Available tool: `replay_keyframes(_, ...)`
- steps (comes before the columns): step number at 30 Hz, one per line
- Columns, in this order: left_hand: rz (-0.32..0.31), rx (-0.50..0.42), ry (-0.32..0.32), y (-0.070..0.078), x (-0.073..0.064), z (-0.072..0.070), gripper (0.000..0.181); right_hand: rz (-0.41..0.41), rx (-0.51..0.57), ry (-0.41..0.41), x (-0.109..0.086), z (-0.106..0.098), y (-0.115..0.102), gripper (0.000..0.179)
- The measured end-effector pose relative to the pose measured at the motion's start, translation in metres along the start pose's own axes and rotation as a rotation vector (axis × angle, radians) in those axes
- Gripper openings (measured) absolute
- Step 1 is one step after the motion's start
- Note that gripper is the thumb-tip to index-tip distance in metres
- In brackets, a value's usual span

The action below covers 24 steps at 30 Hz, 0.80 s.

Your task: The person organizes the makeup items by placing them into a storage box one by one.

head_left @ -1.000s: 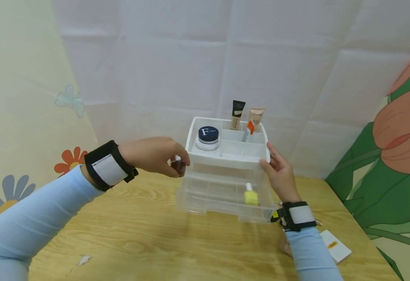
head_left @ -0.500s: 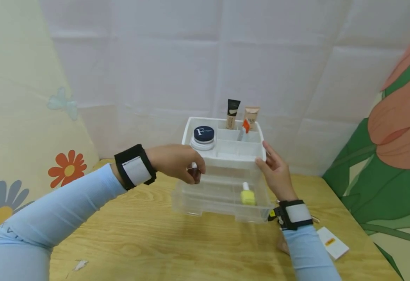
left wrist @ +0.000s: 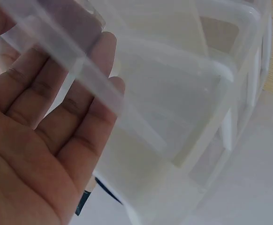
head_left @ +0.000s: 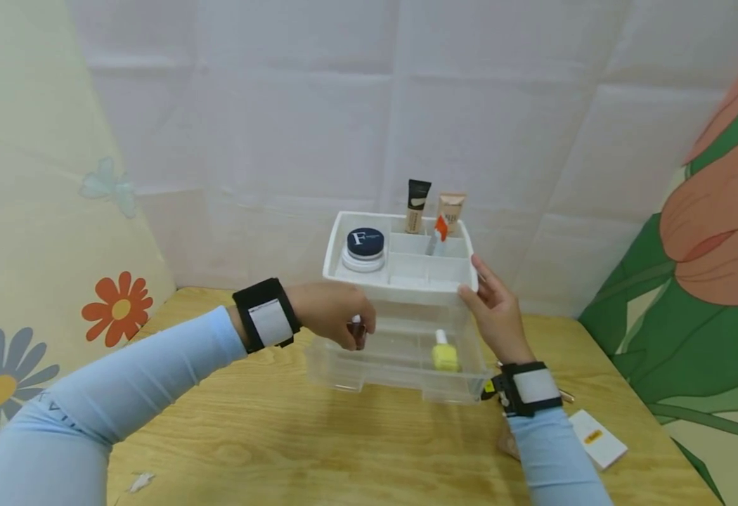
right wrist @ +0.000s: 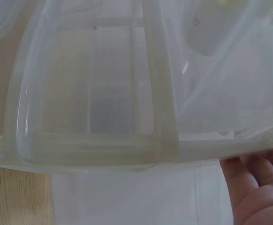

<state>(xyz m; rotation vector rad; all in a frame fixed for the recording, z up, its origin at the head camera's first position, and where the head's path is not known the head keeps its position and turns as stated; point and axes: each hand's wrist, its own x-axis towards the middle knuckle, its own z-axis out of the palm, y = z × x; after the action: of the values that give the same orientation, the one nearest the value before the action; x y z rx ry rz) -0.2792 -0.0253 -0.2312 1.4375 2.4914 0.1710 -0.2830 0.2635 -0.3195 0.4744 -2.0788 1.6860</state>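
Observation:
A white-topped makeup organizer (head_left: 429,284) stands on the table, its clear lower drawer (head_left: 394,369) pulled out toward me. My left hand (head_left: 331,313) pinches a small dark-red bottle (head_left: 359,336) over the drawer's left part; the left wrist view shows the purplish glass (left wrist: 75,23) beyond a clear drawer wall. Inside the drawer, on the right, is a yellow nail polish bottle (head_left: 445,356) with a white cap. My right hand (head_left: 502,320) holds the organizer's right side, thumb at the front corner and fingers along the side.
The top tray holds a dark-lidded powder jar (head_left: 365,242), a black-capped tube (head_left: 416,207), a beige tube (head_left: 451,209) and an orange-tipped item (head_left: 441,229). A white box (head_left: 599,439) lies on the table at right. A white scrap (head_left: 141,482) lies front left.
My left hand has moved right and down with the dark-red bottle, from beside the organizer to over the open drawer. My right hand keeps its hold on the organizer.

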Motion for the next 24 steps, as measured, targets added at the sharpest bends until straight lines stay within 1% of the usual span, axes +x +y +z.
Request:
replay_keyframes(3, -0.011, 0.029, 0.008, -0.003, 0.001, 0.004, 0.017, -0.004, -0.003, -0.002, 0.000, 0.000, 0.000, 0.061)
replay_keyframes(6, -0.025, 0.047, 0.014, -0.006, 0.002, 0.007, 0.015, -0.006, -0.005, -0.001, 0.000, 0.000, 0.000, 0.060)
replay_keyframes(8, -0.023, 0.059, 0.018, -0.008, 0.002, 0.010, 0.013, -0.008, -0.004, 0.003, 0.000, 0.001, 0.000, 0.060)
replay_keyframes(12, -0.014, 0.060, 0.039, -0.011, 0.001, 0.013, 0.010, -0.014, -0.004, 0.009, 0.000, 0.001, 0.000, 0.060)
replay_keyframes(15, -0.027, 0.061, 0.044, -0.013, 0.001, 0.015, 0.010, -0.014, -0.010, 0.010, 0.000, 0.001, -0.001, 0.060)
replay_keyframes(24, -0.045, 0.071, 0.042, -0.014, 0.003, 0.019, 0.008, -0.003, -0.001, 0.006, 0.000, 0.001, -0.001, 0.061)
